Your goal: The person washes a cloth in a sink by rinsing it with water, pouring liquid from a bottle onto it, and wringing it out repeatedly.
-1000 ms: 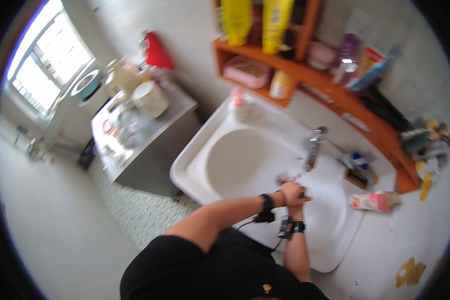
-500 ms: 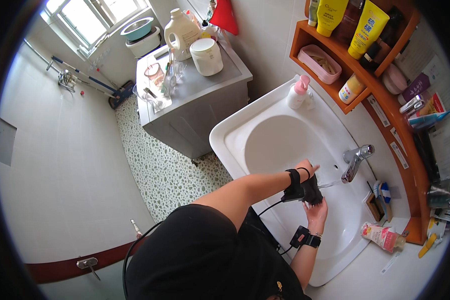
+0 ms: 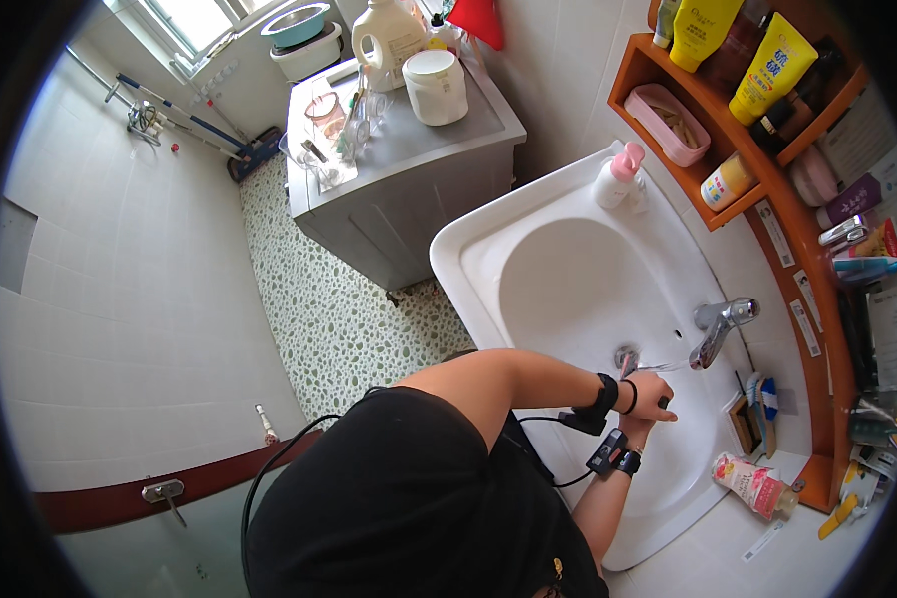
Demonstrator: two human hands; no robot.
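Note:
Over the white sink, my left hand is closed, its fingers curled beside and over the right. A small dark bit of a wet black cloth shows at its fingers; the rest of the cloth is hidden. My right hand lies just below, partly covered by the left, and its fingers are hidden. Water runs from the chrome faucet close to the left hand, near the drain. Both wrists wear black straps with small cabled boxes.
A pump bottle stands at the sink's far corner. An orange shelf with toiletries lines the right wall. A pink-and-white tube and brushes lie by the right rim. Left of the sink stands a grey washing machine holding containers.
Both hands have moved right and nearer, out of the water stream, and have come together. The black cloth, widely visible before, is now mostly hidden in them. The drain has come into view.

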